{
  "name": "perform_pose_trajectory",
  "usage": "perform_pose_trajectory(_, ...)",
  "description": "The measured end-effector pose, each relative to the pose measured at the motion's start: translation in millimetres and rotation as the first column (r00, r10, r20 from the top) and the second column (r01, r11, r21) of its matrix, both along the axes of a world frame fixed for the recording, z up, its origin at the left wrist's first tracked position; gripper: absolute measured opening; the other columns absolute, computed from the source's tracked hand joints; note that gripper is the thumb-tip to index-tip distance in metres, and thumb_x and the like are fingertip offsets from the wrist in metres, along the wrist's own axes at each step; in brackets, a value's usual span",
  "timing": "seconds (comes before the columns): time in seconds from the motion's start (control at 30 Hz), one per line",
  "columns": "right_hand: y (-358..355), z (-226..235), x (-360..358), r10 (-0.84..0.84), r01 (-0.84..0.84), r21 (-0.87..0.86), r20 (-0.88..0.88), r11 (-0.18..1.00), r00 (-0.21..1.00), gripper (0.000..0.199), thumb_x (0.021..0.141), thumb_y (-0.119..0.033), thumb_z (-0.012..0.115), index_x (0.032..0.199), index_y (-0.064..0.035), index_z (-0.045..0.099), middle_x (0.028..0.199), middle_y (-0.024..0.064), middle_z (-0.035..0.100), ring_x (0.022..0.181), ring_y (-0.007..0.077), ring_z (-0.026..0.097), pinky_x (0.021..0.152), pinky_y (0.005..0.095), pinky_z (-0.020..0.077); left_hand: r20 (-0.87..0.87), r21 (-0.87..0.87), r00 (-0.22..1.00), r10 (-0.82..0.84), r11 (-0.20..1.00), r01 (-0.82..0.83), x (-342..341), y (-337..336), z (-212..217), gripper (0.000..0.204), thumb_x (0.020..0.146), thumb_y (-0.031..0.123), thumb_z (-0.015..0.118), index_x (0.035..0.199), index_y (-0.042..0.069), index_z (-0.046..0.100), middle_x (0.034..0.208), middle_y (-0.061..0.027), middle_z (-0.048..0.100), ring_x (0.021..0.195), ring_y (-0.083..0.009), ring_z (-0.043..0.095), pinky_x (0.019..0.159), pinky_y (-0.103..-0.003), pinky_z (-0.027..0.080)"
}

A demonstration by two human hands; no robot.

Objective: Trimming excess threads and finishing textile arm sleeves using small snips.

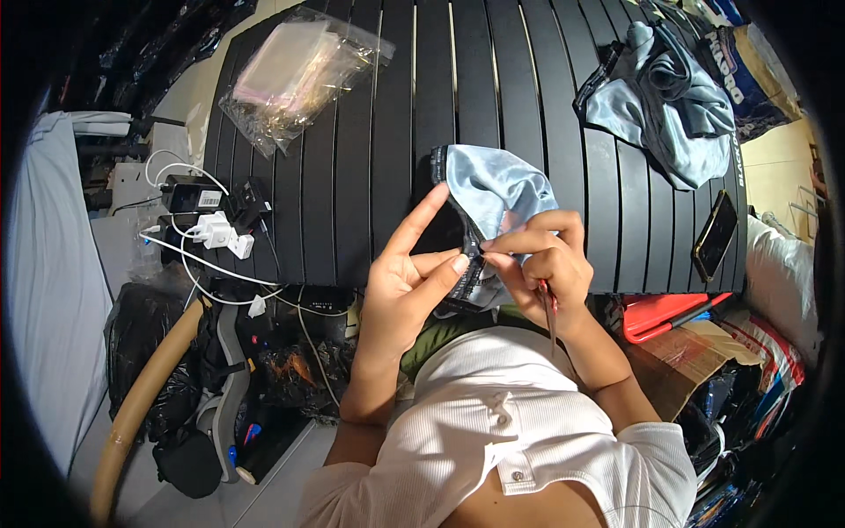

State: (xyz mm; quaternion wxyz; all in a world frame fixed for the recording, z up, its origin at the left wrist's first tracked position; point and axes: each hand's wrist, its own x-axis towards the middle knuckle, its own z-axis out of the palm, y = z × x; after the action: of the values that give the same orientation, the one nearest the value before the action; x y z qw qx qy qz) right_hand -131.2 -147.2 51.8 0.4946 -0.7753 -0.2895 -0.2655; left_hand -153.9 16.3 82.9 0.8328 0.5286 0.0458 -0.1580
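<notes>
A shiny light-blue garment (493, 180) with a black waistband lies partly on the near side of the black slatted table, its band hanging toward my lap. My left hand (409, 286) pinches the dark band between thumb and a bent finger, while its index finger stretches out along the band's edge. Close beside it, my right hand (550, 264) pinches the same band with thumb and index finger. Tucked in the right hand's curled fingers is a small red-handled tool (548, 308) with a thin metal tip pointing toward me; its exact kind is partly hidden.
On the black slatted table (405, 106) lie a clear plastic bag of packaging (295, 75), another light-blue garment (664, 110) and a phone (715, 235) near the right edge. Chargers with white cables (220, 233) sit left. A cardboard box (687, 365) stands below right.
</notes>
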Motion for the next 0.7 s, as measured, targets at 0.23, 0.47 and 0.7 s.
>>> perform_pose_trajectory(0.23, -1, 2, 0, 0.016, -0.012, 0.055, -0.082, 0.998, 0.996, 0.040, 0.067, 0.001, 0.070, 0.065, -0.0106, 0.032, 0.077, 0.0037, 0.064, 0.068, 0.0195, 0.044, 0.061, 0.0259, 0.0392, 0.067, 0.222, 0.998, -0.003, 0.975, -0.012, -3, -7, -5, 0.026, 0.083, -0.003, 0.054, 0.109, -0.005, 0.055, 0.104, -0.0077, 0.059, 0.087, -0.0083, 0.056, 0.074, -0.018, 0.045)
perform_pose_trajectory(0.47, -2, -2, 3, 0.157, -0.106, 0.224, -0.224, 0.969, 0.962, 0.039, 0.070, 0.000, 0.069, 0.064, -0.0105, 0.032, 0.075, 0.0090, 0.063, 0.069, 0.0161, 0.045, 0.063, 0.0257, 0.0386, 0.370, 0.519, 0.920, -0.127, 0.850, -0.091, 4, -2, -19, 0.021, 0.073, -0.007, 0.063, 0.093, -0.005, 0.060, 0.106, -0.0119, 0.053, 0.095, -0.0159, 0.055, 0.080, -0.024, 0.046)
perform_pose_trajectory(0.7, 0, 3, 2, 0.523, 0.001, 0.711, -0.518, 0.703, 0.677, 0.037, 0.070, 0.009, 0.064, 0.067, -0.0103, 0.031, 0.075, 0.0137, 0.058, 0.069, 0.0140, 0.051, 0.064, 0.0242, 0.0416, 0.438, 0.267, 0.898, -0.038, 0.960, -0.089, 4, -4, -18, 0.019, 0.072, -0.010, 0.062, 0.085, -0.001, 0.051, 0.099, -0.0120, 0.057, 0.089, -0.0147, 0.056, 0.081, -0.025, 0.044)
